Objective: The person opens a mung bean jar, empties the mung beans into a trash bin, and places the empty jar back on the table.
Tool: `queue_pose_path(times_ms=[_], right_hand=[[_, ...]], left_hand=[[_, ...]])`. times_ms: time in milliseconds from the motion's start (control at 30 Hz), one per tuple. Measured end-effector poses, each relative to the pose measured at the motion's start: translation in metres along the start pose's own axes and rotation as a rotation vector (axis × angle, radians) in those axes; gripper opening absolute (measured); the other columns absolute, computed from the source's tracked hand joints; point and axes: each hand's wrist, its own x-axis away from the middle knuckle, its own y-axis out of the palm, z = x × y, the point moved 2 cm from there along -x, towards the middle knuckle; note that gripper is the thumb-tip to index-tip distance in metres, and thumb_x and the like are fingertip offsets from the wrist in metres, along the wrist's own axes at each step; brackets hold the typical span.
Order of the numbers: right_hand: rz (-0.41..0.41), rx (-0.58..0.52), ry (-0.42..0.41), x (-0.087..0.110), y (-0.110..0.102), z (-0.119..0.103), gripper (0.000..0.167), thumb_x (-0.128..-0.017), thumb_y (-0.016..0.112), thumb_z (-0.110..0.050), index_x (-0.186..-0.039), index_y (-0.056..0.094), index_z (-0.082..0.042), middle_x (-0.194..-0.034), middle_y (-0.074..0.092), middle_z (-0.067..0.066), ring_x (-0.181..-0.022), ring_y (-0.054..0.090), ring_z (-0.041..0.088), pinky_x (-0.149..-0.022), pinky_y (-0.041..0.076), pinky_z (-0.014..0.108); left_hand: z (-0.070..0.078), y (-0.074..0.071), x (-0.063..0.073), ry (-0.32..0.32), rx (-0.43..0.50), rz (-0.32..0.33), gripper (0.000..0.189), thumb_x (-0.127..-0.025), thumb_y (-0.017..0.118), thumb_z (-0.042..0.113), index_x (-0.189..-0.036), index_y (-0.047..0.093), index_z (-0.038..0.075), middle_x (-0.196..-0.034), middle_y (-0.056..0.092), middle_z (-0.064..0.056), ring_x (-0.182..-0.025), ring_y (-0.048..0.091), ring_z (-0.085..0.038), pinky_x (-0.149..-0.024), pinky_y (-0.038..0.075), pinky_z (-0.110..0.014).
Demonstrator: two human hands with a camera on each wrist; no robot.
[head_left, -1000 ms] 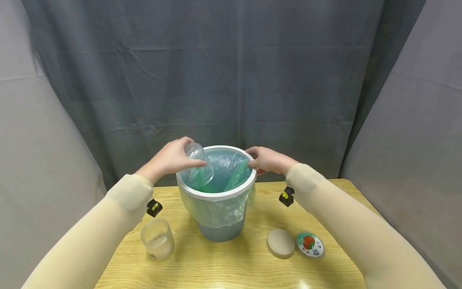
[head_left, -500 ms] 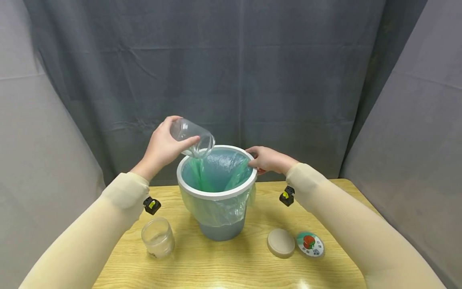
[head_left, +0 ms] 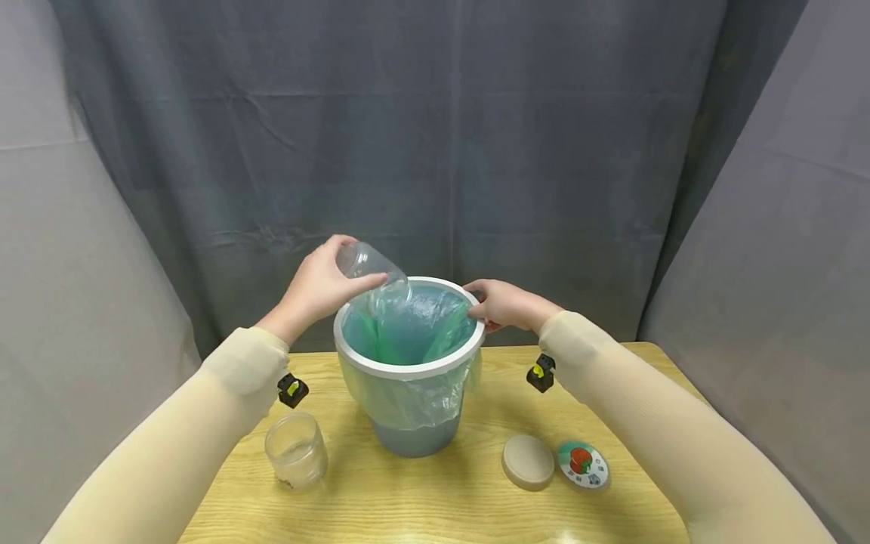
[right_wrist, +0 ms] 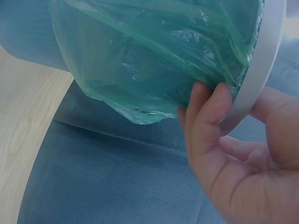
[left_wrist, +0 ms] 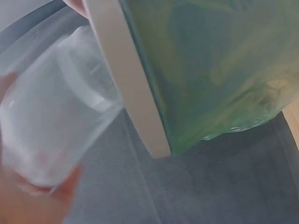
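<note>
My left hand (head_left: 324, 283) grips a clear plastic jar (head_left: 370, 264), tilted mouth-down over the left side of a trash can (head_left: 416, 438). In the left wrist view the jar (left_wrist: 56, 102) looks blurred and overlaps the can's white rim (left_wrist: 128, 79). A thin green bag (head_left: 414, 397) lines the can and folds down outside it. At the right of the rim, my right hand (head_left: 506, 304) holds the can's edge, thumb inside and fingers outside. The right wrist view shows those fingers (right_wrist: 205, 116) curled against the green bag (right_wrist: 154, 60) under the rim.
On the wooden table (head_left: 435, 514), a clear jar (head_left: 297, 452) stands at the front left. A beige round lid (head_left: 528, 462) and a disc with a strawberry-like red picture (head_left: 583, 465) lie at the front right. A grey curtain (head_left: 435, 151) hangs behind.
The left hand lifted the jar up out of the can's mouth, then lowered it partway back toward the rim, keeping it tilted. The right hand stays at the rim.
</note>
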Motion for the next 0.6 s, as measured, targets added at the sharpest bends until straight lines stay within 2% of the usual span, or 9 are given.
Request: queue_pose_path(times_ms=[67,100,167,267,333,467,600], right_hand=[[0.006,-0.001,0.001,0.001,-0.001,0.001,0.060,-0.101,0.057,-0.009,-0.157,0.036,-0.005,-0.113,0.061,0.018,-0.076,0.063,0.017,-0.070,0.057,0.029],[0.008,-0.003,0.001,0.001,-0.001,0.000,0.060,-0.101,0.057,-0.009,-0.157,0.036,-0.005,-0.113,0.061,0.019,-0.076,0.063,0.017,-0.069,0.057,0.029],[0.007,-0.002,-0.003,0.001,-0.001,0.000,0.060,-0.101,0.057,-0.009,-0.158,0.036,-0.005,-0.114,0.061,0.019,-0.076,0.063,0.017,-0.070,0.057,0.029],[0.009,0.005,-0.004,0.000,-0.001,0.001,0.060,-0.101,0.057,-0.009,-0.158,0.036,-0.005,-0.114,0.060,0.019,-0.077,0.064,0.017,-0.071,0.058,0.029],[0.007,0.013,-0.007,0.000,-0.001,0.001,0.060,-0.102,0.057,-0.009,-0.158,0.036,-0.005,-0.114,0.060,0.018,-0.077,0.064,0.017,-0.072,0.058,0.029],[0.001,0.019,-0.022,-0.001,0.000,0.000,0.059,-0.102,0.057,-0.009,-0.157,0.036,-0.004,-0.112,0.061,0.018,-0.076,0.064,0.017,-0.072,0.059,0.030],[0.005,0.009,-0.012,0.000,0.000,0.000,0.060,-0.102,0.057,-0.009,-0.158,0.036,-0.005,-0.112,0.061,0.018,-0.075,0.063,0.017,-0.070,0.057,0.029]], left_hand=[[0.002,-0.002,-0.001,0.013,0.037,0.079,0.084,-0.084,0.079,0.055,-0.147,0.046,0.010,-0.145,0.055,-0.017,-0.132,0.054,-0.035,-0.108,0.046,-0.054],[0.002,-0.001,-0.001,0.013,0.037,0.088,0.083,-0.084,0.078,0.055,-0.146,0.046,0.010,-0.144,0.055,-0.017,-0.131,0.054,-0.035,-0.107,0.046,-0.054],[0.000,0.002,-0.001,0.014,-0.004,0.033,0.082,-0.084,0.078,0.055,-0.144,0.048,0.008,-0.138,0.059,-0.017,-0.124,0.058,-0.034,-0.104,0.048,-0.053],[-0.003,0.011,0.002,0.020,-0.107,-0.132,0.086,-0.081,0.079,0.058,-0.143,0.050,0.005,-0.131,0.064,-0.016,-0.117,0.063,-0.032,-0.099,0.052,-0.050],[-0.007,0.016,0.003,0.013,-0.137,-0.197,0.089,-0.080,0.079,0.060,-0.143,0.050,0.004,-0.128,0.066,-0.016,-0.114,0.065,-0.032,-0.097,0.053,-0.049],[-0.011,0.016,0.005,-0.022,-0.101,-0.176,0.088,-0.082,0.078,0.059,-0.145,0.048,0.006,-0.132,0.064,-0.016,-0.116,0.063,-0.032,-0.098,0.052,-0.050],[-0.011,0.011,0.004,-0.016,-0.079,-0.162,0.087,-0.083,0.077,0.060,-0.146,0.047,0.007,-0.135,0.062,-0.017,-0.119,0.061,-0.033,-0.099,0.051,-0.052]])
